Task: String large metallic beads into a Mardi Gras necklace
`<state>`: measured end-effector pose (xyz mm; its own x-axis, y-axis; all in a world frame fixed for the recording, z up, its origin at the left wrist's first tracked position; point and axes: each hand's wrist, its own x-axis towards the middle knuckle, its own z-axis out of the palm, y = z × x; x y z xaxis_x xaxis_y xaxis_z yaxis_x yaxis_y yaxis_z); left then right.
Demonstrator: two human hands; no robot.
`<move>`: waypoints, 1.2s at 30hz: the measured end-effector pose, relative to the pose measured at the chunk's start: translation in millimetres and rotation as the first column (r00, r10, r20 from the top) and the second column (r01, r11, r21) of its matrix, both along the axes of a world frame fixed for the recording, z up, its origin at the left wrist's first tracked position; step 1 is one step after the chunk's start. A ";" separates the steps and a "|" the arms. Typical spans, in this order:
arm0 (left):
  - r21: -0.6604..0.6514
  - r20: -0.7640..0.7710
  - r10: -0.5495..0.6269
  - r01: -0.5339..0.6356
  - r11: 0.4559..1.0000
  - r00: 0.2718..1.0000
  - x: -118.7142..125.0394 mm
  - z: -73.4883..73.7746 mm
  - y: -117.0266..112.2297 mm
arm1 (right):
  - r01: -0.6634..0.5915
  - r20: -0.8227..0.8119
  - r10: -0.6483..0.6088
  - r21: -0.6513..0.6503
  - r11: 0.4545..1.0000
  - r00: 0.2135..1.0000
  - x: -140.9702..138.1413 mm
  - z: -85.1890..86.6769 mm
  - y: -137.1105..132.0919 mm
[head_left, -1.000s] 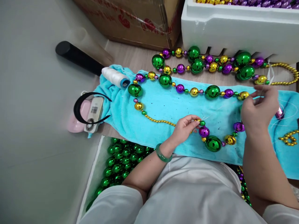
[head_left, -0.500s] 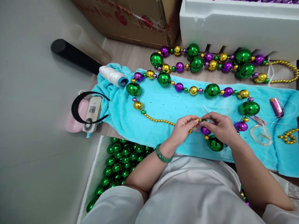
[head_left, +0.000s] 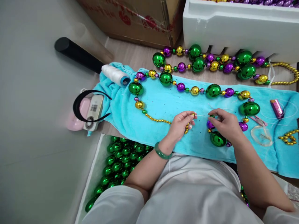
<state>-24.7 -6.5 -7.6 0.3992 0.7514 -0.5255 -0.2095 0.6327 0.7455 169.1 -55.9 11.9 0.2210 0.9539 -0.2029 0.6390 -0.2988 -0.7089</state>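
My left hand [head_left: 181, 125] is closed, pinching the end of a gold bead string [head_left: 158, 120], part of which hangs below the fingers. My right hand [head_left: 225, 124] is closed on the other end of the bead necklace, by a small green bead [head_left: 211, 117] and a purple bead [head_left: 210, 124]. A thin white thread [head_left: 202, 115] spans the gap between the hands. The necklace's large green bead [head_left: 218, 139] hangs below my right hand. From there the necklace loops around over the blue towel [head_left: 161, 102], with green, purple and gold beads.
A second bead necklace [head_left: 198, 64] lies behind the towel, before a white foam box [head_left: 233, 29] and a cardboard box [head_left: 140, 21]. On the towel are a thread spool [head_left: 114, 74], a pink lighter [head_left: 277, 109] and pink snips [head_left: 259, 120]. Green beads [head_left: 123, 152] fill a container at lower left.
My hands have moved apart, left hand leftward and right hand rightward. White thread now shows stretched between the bead ends that were together. The view has shifted slightly.
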 end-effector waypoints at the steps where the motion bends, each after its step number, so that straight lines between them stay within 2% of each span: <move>1: 0.001 0.003 0.009 -0.009 1.000 1.000 -0.5 0.6 0.4 | -0.008 0.030 0.008 0.011 1.000 1.000 0.4 -0.8 0.2; 4: 0.008 -0.038 -0.007 0.007 1.000 0.999 -5.9 4.4 3.3 | 0.021 0.126 -0.032 0.081 0.996 0.992 5.5 -4.6 -0.9; 8: 0.044 -0.190 -0.163 0.174 0.984 0.968 -12.2 9.0 7.2 | 0.031 0.210 -0.061 0.141 0.990 0.976 9.8 -9.3 -1.6; 11: 0.166 -0.357 -0.243 0.317 0.934 0.902 -10.9 6.0 6.7 | 0.038 0.198 -0.066 0.140 0.989 0.978 7.6 -9.6 -0.4; 14: 0.285 -0.504 -0.229 0.410 0.866 0.833 -11.8 -0.4 6.4 | 0.125 0.221 -0.156 0.145 0.981 0.963 11.0 -9.0 0.2; 16: 0.317 -0.566 -0.186 0.420 0.850 0.803 -15.9 -2.9 8.0 | 0.213 0.257 -0.248 0.154 0.965 0.934 17.9 -8.8 -0.2; 18: 0.319 -0.587 -0.151 0.398 0.860 0.795 -21.2 -2.6 10.8 | 0.301 0.253 -0.328 0.142 0.943 0.910 24.3 -9.0 -1.0; 21: 0.290 -0.577 -0.151 0.374 0.881 0.803 -25.5 1.3 14.4 | 0.361 0.140 -0.362 0.037 0.932 0.921 25.0 -10.5 -1.2; 24: 0.268 -0.512 -0.164 0.338 0.902 0.843 -23.0 7.0 15.2 | 0.285 0.055 -0.282 -0.074 0.956 0.958 15.2 -13.0 0.6; 27: 0.260 -0.448 -0.173 0.313 0.914 0.877 -18.2 12.7 13.7 | 0.181 0.042 -0.178 -0.089 0.979 0.983 9.3 -12.0 1.9; 29: 0.257 -0.454 -0.185 0.327 0.910 0.872 -15.9 15.4 12.0 | 0.194 0.057 -0.193 -0.027 0.981 0.980 15.2 -7.0 0.2; 32: 0.298 -0.483 -0.172 0.345 0.890 0.859 -13.7 17.3 8.5 | 0.304 0.135 -0.326 0.160 0.939 0.936 41.8 4.3 -8.6; 34: 0.390 -0.510 -0.134 0.368 0.844 0.850 -12.2 17.8 6.3 | 0.404 0.236 -0.470 0.279 0.871 0.850 66.6 9.2 -19.6; 36: 0.487 -0.550 -0.075 0.392 0.780 0.832 -10.0 18.0 5.4 | 0.500 0.346 -0.597 0.334 0.799 0.724 91.2 8.4 -34.0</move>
<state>-34.7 -1.2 10.4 0.4202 0.8828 -0.2100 0.3667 0.0465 0.9292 260.3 -89.9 20.4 0.7334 0.6443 0.2169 0.6502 -0.5717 -0.5004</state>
